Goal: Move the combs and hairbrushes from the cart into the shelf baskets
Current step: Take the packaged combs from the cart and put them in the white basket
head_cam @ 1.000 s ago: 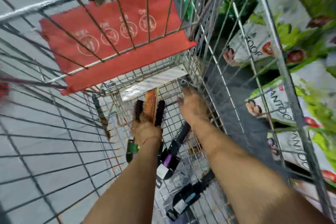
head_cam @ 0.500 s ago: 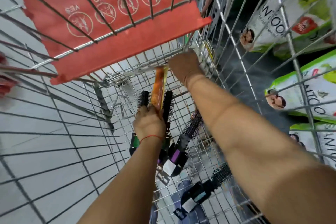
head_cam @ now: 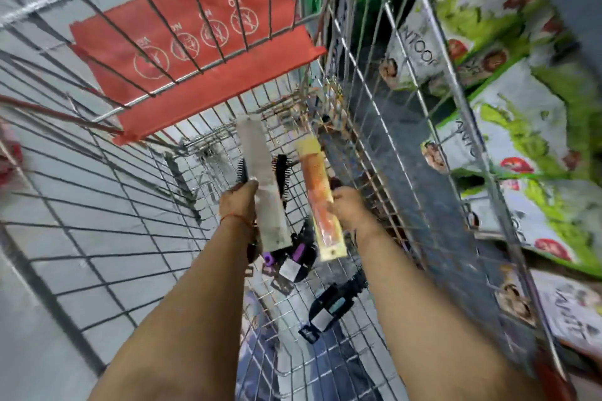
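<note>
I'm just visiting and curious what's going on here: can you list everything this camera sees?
cart: one, grey wire, fills the view
seat flap: one, red, at the cart's far end
pale comb pack: one, whitish, in the left hand
black brushes: two, behind the pale pack
orange comb pack: one, in the right hand
loose brushes: at least two, black, on the cart floor
printed bags: several, green and white, outside at right
left hand: one
right hand: one
</note>
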A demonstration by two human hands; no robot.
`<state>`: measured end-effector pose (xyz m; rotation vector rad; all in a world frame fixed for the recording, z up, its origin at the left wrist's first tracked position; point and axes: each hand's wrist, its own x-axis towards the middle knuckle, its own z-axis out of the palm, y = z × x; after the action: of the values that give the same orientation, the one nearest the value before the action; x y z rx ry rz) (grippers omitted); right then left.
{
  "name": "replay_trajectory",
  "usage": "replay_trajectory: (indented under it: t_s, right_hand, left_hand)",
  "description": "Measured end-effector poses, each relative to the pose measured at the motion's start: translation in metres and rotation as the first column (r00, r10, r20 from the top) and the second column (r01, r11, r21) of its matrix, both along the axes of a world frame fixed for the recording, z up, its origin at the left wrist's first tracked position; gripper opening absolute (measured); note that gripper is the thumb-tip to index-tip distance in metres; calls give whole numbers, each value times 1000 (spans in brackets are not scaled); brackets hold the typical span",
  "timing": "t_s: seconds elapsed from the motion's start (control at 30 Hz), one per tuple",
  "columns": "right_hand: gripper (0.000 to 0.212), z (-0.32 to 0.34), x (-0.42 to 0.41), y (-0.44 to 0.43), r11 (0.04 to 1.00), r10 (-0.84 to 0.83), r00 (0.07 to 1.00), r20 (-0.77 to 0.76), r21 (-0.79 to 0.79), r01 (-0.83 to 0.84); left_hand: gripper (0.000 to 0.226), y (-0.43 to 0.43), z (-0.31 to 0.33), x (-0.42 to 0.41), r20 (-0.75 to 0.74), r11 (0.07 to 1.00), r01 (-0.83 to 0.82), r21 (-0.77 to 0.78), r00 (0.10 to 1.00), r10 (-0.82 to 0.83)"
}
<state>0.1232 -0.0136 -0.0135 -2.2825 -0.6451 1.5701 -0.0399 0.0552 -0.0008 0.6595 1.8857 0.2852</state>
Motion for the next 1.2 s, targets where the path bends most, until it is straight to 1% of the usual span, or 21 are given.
replay_trajectory:
  t_s: [0.1, 0.13, 0.2, 0.27, 0.3, 0.37, 0.47, 0.53, 0.6, 0.63, 0.67, 0.7, 0.73, 0.77, 0.83, 0.9, 0.93, 1.0, 1.07, 1.13, 1.2]
  right_hand:
    - [4, -5, -1, -23, 982, -180, 983, -41, 40, 182]
    - [13, 0, -1, -26, 978, -198, 979, -45, 52, 201]
    - [22, 4, -1, -34, 977, -207, 978, -35, 49, 208]
    - [24, 4, -1, -46, 974, -222, 975, -13, 49, 223]
    - [28, 2, -1, -52, 969, -242, 970, -2, 55, 242]
    - [32, -5, -3, -62, 958, -282, 959, 21, 56, 281]
    - [33, -12, -9, -72, 944, -325, 946, 2, 60, 325]
    - [37, -14, -11, -77, 936, -345, 938, -26, 66, 346]
    - [36, -13, -11, -78, 936, -343, 939, -30, 76, 344]
    - [34, -12, -10, -80, 934, -347, 938, -22, 87, 347]
    - [33, -6, -10, -79, 929, -357, 934, -22, 97, 357]
    - [33, -2, -9, -79, 914, -385, 922, -34, 120, 387]
    - [34, 6, -10, -79, 891, -432, 900, -62, 129, 436]
    - [36, 13, -10, -82, 856, -483, 869, -104, 150, 494]
    - [34, 35, -14, -89, 790, -557, 808, -194, 176, 587]
    - [19, 62, -20, -95, 723, -604, 749, -274, 207, 659]
    - [17, 78, -24, -99, 689, -623, 725, -295, 232, 687]
    - [20, 115, -33, -109, 614, -646, 684, -337, 302, 729]
    - [11, 146, -34, -118, 507, -633, 621, -462, 358, 784]
    - [19, 189, -37, -145, 345, -630, 545, -554, 429, 835]
    - [26, 232, -30, -171, 223, -594, 528, -607, 507, 833]
  left_hand:
    - [13, -5, 15, 6, 336, 990, -94, -104, 934, 123]
    - [14, -8, 17, 7, 419, 987, -84, -138, 898, 135]
    - [20, -16, 20, 12, 497, 984, -9, -176, 862, 97]
    - [26, -25, 16, 17, 416, 985, 105, -134, 909, -40]
    - [29, -31, 9, 18, 298, 973, 213, -90, 938, -177]
    - [33, -41, -1, 19, 145, 904, 423, -64, 900, -411]
    - [61, -53, -9, 21, 120, 837, 533, -122, 845, -521]
    - [60, -57, -17, 20, -24, 804, 592, -50, 804, -594]
    - [58, -60, -21, 20, -167, 821, 569, 33, 813, -557]
    - [59, -59, -19, 20, -141, 872, 488, 40, 866, -479]
    - [54, -57, -14, 21, -18, 931, 364, 10, 931, -364]
    - [43, -55, -8, 22, 162, 965, 259, -38, 955, -249]
    - [27, -53, 0, 22, 326, 975, 203, -90, 931, -164]
    - [21, -51, 11, 24, 432, 975, 192, -116, 893, -124]
    - [29, -48, 36, 24, 567, 962, 266, -67, 803, -183]
    - [45, -44, 63, 24, 734, 950, 313, 7, 643, -217]
    - [47, -43, 79, 23, 795, 945, 323, 47, 560, -231]
    - [32, -44, 118, 22, 867, 922, 360, 142, 405, -292]
    - [22, -43, 154, 25, 907, 884, 402, 239, 232, -351]
    - [33, -51, 202, 27, 907, 802, 503, 323, 76, -414]
    - [42, -55, 244, 45, 898, 735, 561, 382, -37, -439]
